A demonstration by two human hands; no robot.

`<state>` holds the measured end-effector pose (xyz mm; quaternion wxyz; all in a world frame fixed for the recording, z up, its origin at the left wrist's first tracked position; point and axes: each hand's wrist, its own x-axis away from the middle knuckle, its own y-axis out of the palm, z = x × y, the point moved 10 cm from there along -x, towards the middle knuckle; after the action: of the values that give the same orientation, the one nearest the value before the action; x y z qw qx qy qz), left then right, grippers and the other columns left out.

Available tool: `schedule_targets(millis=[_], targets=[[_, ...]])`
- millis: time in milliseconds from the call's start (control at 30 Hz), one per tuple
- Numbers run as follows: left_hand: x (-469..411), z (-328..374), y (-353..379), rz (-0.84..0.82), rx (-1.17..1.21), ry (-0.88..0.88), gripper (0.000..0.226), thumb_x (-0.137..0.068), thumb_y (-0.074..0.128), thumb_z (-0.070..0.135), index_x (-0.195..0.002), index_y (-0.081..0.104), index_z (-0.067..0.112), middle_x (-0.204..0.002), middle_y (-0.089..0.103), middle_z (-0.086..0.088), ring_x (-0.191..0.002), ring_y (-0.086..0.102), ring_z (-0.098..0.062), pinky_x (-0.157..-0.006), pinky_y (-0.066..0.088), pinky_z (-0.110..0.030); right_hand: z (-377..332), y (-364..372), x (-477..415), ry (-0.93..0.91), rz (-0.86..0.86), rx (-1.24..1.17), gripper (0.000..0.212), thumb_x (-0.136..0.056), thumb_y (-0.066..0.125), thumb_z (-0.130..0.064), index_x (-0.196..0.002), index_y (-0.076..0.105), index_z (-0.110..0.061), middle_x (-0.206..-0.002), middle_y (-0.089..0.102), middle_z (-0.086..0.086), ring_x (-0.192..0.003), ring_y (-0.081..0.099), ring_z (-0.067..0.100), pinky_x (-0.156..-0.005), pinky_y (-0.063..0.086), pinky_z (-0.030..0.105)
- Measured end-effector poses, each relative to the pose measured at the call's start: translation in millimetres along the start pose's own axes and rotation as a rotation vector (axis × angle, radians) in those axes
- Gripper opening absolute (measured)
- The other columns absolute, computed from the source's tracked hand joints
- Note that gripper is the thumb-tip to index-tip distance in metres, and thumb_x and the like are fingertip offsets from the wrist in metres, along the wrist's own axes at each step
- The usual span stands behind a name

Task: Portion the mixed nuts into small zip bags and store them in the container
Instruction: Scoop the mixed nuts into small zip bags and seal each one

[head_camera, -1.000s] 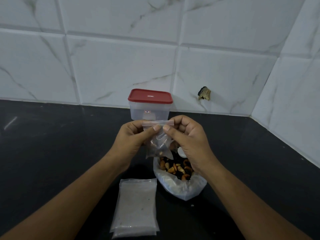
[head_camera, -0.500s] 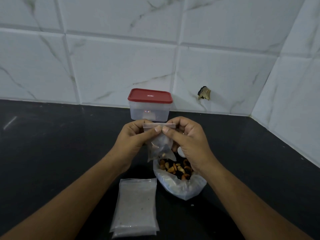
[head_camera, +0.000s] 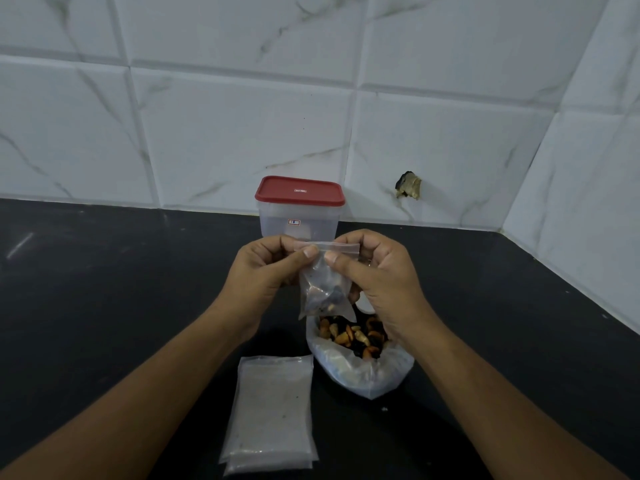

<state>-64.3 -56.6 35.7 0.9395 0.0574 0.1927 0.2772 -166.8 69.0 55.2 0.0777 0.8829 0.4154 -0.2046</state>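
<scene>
A small clear zip bag (head_camera: 323,289) with a few nuts in its bottom hangs in the air above the counter. My left hand (head_camera: 266,271) pinches its top strip at the left end, and my right hand (head_camera: 377,271) pinches the strip at the right end, thumbs nearly meeting in the middle. Directly below sits a larger open plastic bag of mixed nuts (head_camera: 356,355). Behind the hands stands a clear container (head_camera: 299,211) with its red lid on.
A flat stack of empty small zip bags (head_camera: 272,414) lies on the black counter (head_camera: 104,289) near my left forearm. White marble tile walls close off the back and right side. A chipped hole (head_camera: 408,185) marks the back wall.
The small bag's top strip has stayed pinched between both thumbs; the bag swung slightly and the nuts settled lower. Both hands stay almost in place.
</scene>
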Motion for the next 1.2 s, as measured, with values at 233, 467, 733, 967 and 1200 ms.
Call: schedule_targets(millis=[233,467,733,967,1200], targets=[[2.5,3.3,6.0,-0.014,-0.039,0.019,0.018,-0.085,0.069,0.019,-0.095,0.072,0.005,-0.086,0.076,-0.008,-0.078,0.072,-0.016,-0.069,0.060,-0.025,0.7,-0.1,-0.1,-0.021,0.000,0.023,0.004,-0.094,0.073,-0.003,-0.098,0.073,-0.004,-0.080,0.072,0.002,-0.063,0.065,0.003,-0.055,0.048,0.011],[2.7,3.1,4.8,-0.009,-0.051,0.017,0.019,-0.084,0.070,0.017,-0.097,0.072,0.005,-0.092,0.077,-0.010,-0.083,0.074,-0.018,-0.071,0.061,-0.026,0.9,-1.1,0.2,-0.025,-0.009,0.041,0.006,-0.095,0.074,-0.008,-0.100,0.073,-0.003,-0.081,0.073,0.004,-0.062,0.064,0.005,-0.051,0.049,0.016],[-0.6,-2.5,-1.3,0.023,-0.039,0.006,0.020,-0.088,0.070,0.021,-0.096,0.073,0.002,-0.093,0.075,-0.016,-0.084,0.071,-0.024,-0.077,0.061,-0.035,0.2,-6.0,-1.5,-0.027,0.006,0.071,0.010,-0.094,0.076,-0.011,-0.101,0.071,-0.006,-0.084,0.075,0.006,-0.065,0.065,0.020,-0.049,0.051,0.032],[-0.9,-5.2,-0.6,0.013,-0.065,0.007,0.024,-0.090,0.069,0.023,-0.095,0.071,-0.001,-0.092,0.074,-0.018,-0.082,0.069,-0.025,-0.075,0.061,-0.034,1.9,-8.9,-3.7,-0.036,0.006,0.062,0.006,-0.094,0.076,-0.010,-0.095,0.073,-0.005,-0.080,0.074,0.010,-0.063,0.064,0.026,-0.049,0.051,0.036],[-2.1,-2.7,0.7,-0.011,-0.055,0.028,0.025,-0.087,0.070,0.017,-0.107,0.073,0.003,-0.104,0.077,-0.015,-0.095,0.074,-0.025,-0.079,0.061,-0.032,3.1,-8.1,-6.0,-0.046,-0.017,0.065,0.006,-0.093,0.076,-0.010,-0.094,0.074,-0.004,-0.078,0.074,0.013,-0.061,0.065,0.028,-0.050,0.053,0.038]])
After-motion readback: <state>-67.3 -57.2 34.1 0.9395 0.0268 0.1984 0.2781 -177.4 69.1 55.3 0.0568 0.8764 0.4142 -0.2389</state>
